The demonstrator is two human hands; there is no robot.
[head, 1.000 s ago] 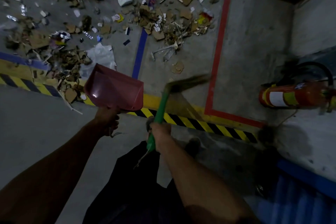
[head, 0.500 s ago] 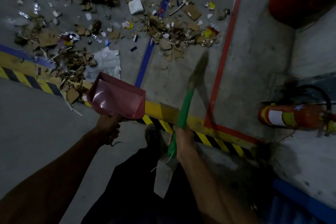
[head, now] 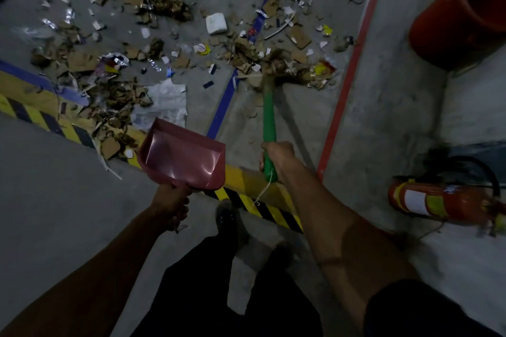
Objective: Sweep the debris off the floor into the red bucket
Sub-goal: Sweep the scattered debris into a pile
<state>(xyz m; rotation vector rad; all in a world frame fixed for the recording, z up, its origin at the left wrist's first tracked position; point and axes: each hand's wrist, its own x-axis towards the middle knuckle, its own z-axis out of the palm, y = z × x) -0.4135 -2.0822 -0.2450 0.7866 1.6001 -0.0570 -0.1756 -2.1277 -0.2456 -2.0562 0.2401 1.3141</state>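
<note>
Debris ahead of right hand, under broom bristles.

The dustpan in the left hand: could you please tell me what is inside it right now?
The dustpan looks empty: only bare pink plastic with glare shows inside. The left hand holds it above the floor. Its raised back wall hides the deepest corner near the handle.

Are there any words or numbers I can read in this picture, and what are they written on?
No text here can be read.
Fire extinguisher: white and yellow labels, print too blurred to read.
Blue floor line: a small red mark higher up on it, too small to read.
Yellow wrappers in the debris: print too small to read.
Red bucket, dustpan, green broom handle: no writing shows.
</note>
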